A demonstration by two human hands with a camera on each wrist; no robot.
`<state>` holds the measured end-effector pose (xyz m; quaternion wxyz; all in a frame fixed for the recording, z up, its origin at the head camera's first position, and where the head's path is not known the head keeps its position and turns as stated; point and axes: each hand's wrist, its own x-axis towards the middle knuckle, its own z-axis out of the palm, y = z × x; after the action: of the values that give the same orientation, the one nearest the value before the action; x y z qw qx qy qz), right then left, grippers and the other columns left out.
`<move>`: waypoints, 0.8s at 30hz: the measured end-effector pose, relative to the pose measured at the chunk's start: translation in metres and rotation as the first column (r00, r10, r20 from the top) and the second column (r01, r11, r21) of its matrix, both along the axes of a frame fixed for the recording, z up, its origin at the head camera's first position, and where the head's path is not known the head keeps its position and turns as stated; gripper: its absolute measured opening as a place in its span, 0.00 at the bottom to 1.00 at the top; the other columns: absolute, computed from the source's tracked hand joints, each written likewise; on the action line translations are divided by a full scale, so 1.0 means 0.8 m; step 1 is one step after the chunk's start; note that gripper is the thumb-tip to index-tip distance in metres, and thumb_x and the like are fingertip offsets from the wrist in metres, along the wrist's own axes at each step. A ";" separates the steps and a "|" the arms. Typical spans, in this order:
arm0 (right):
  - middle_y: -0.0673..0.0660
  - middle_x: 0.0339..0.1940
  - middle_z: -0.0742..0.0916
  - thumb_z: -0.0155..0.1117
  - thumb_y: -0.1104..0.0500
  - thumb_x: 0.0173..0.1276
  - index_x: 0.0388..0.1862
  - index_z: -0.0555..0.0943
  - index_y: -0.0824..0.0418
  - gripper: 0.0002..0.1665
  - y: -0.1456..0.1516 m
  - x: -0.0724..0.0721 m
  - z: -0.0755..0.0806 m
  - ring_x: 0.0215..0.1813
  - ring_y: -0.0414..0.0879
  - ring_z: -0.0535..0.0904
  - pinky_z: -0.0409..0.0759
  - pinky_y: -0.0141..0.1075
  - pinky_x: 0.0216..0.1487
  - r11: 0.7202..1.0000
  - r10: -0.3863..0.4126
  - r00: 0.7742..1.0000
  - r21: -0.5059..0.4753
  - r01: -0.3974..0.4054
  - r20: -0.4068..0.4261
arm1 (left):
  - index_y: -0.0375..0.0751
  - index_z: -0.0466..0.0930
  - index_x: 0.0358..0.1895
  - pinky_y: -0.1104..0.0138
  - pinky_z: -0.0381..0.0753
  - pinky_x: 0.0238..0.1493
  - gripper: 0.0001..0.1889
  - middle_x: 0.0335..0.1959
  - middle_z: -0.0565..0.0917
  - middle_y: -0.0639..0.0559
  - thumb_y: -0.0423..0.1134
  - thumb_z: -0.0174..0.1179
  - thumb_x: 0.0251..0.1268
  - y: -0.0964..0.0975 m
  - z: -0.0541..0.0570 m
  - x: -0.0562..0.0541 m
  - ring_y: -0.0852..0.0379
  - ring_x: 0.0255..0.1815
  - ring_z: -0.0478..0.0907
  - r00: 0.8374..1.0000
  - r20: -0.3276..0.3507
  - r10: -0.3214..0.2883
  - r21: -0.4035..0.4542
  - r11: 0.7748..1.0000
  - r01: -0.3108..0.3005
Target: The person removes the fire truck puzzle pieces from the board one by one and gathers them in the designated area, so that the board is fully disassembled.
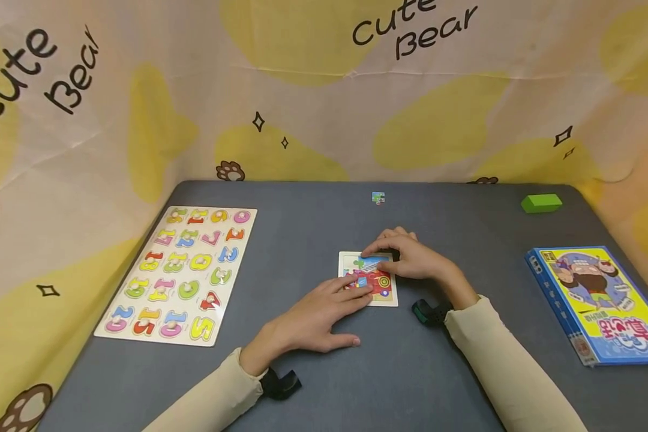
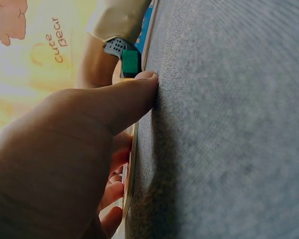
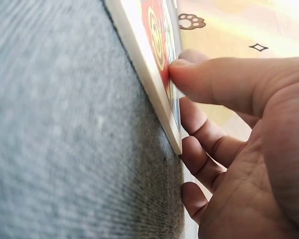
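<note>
A small framed jigsaw puzzle [image 1: 380, 298] with a red vehicle picture lies flat in the middle of the table. My left hand [image 1: 324, 312] rests on its left part, fingers fairly straight over the picture and thumb spread away toward the near side. From the upper right, my right hand [image 1: 413, 255] touches the puzzle with thumb and index fingertip. In the right wrist view the thumb [image 3: 194, 77] presses on the picture, while other fingers curve down past the pale frame edge [image 3: 154, 89]. Both hands cover parts of the picture.
At left lies a number puzzle board [image 1: 194, 276] with colourful pegged digits. A small jigsaw piece [image 1: 378, 197] is near the far edge. A green block [image 1: 542, 203] sits at the back right, and a blue-and-yellow box [image 1: 607, 306] is at the right. Printed cloth [image 1: 313, 96] hangs behind.
</note>
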<state>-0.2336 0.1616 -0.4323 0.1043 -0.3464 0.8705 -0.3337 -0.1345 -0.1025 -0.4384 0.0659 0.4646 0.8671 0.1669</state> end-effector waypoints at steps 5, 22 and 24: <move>0.51 0.49 0.84 0.68 0.62 0.67 0.56 0.88 0.48 0.19 -0.004 0.002 0.000 0.48 0.47 0.67 0.53 0.45 0.46 1.000 -0.001 1.000 0.011 0.001 -0.027 | 0.47 0.63 0.79 0.48 0.57 0.80 0.40 0.82 0.61 0.55 0.59 0.62 0.69 -0.001 0.003 0.001 0.47 0.85 0.49 1.000 0.013 -0.001 0.000 1.000 0.001; 0.50 0.47 0.79 0.61 0.66 0.60 0.57 0.87 0.43 0.29 -0.012 0.008 -0.004 0.48 0.47 0.62 0.48 0.47 0.46 1.000 0.013 1.000 0.027 -0.012 -0.010 | 0.49 0.61 0.80 0.48 0.55 0.81 0.40 0.83 0.58 0.57 0.59 0.60 0.70 0.001 -0.001 0.002 0.49 0.85 0.48 0.999 0.035 0.017 -0.020 1.000 -0.016; 0.50 0.47 0.79 0.61 0.66 0.60 0.57 0.87 0.42 0.30 -0.013 0.008 -0.004 0.48 0.47 0.61 0.48 0.47 0.47 0.999 0.012 1.000 0.033 -0.012 -0.012 | 0.49 0.61 0.80 0.48 0.55 0.81 0.39 0.83 0.58 0.55 0.60 0.60 0.70 0.001 0.000 0.002 0.49 0.85 0.48 0.999 0.034 0.019 -0.017 1.000 -0.019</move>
<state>-0.2273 0.1514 -0.4356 0.1069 -0.3519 0.8742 -0.3169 -0.1329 -0.1019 -0.4387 0.0831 0.4528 0.8717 0.1680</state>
